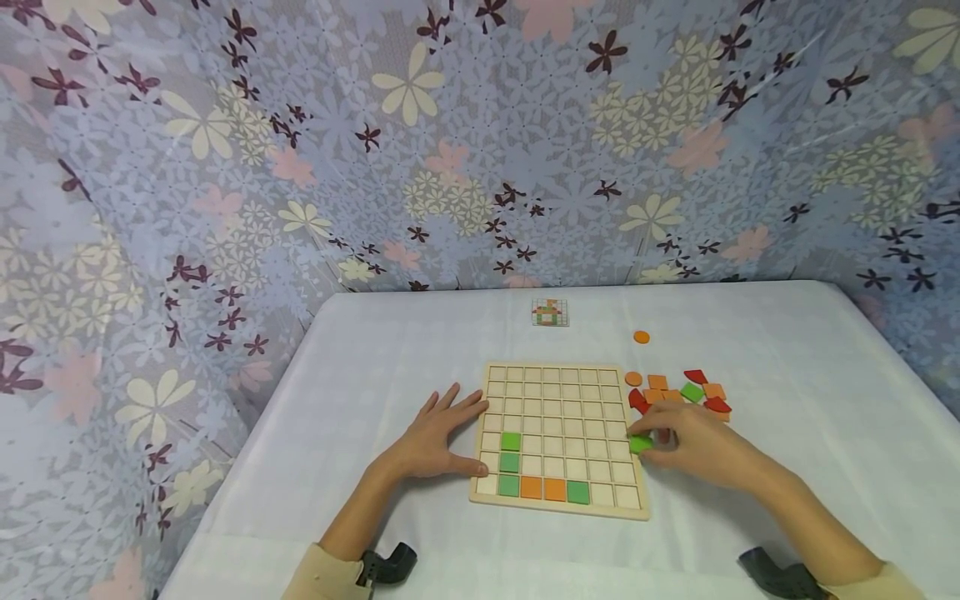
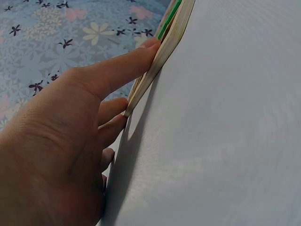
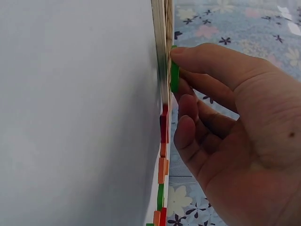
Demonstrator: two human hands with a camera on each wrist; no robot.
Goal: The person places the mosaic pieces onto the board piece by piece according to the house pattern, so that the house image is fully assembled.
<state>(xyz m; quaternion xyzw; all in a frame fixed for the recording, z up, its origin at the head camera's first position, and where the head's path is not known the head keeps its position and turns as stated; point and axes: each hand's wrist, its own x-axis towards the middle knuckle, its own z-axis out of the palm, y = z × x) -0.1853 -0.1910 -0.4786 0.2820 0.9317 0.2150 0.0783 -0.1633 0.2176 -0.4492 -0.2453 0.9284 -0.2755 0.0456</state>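
A wooden grid board [image 1: 558, 508] lies on the white-covered table. Green square tiles [image 1: 509, 462] stand in a column at its lower left, and two orange square tiles [image 1: 542, 488] sit in the bottom row, followed by another green one. My left hand [image 1: 431, 437] rests at the board's left edge, fingers spread, thumb and fingertips touching the rim. At the right edge, my right hand [image 1: 701, 442] pinches a green tile [image 1: 641, 443] between thumb and fingers. In the right wrist view that green tile [image 3: 175, 70] is held just over the board's rim.
Right of the board lies a loose group of orange tiles [image 1: 657, 382], red pieces [image 1: 695, 377] and a green tile [image 1: 692, 392]. One orange round piece [image 1: 641, 337] lies farther back. A small pattern card [image 1: 550, 312] lies near the back edge, before a floral curtain [image 1: 480, 150].
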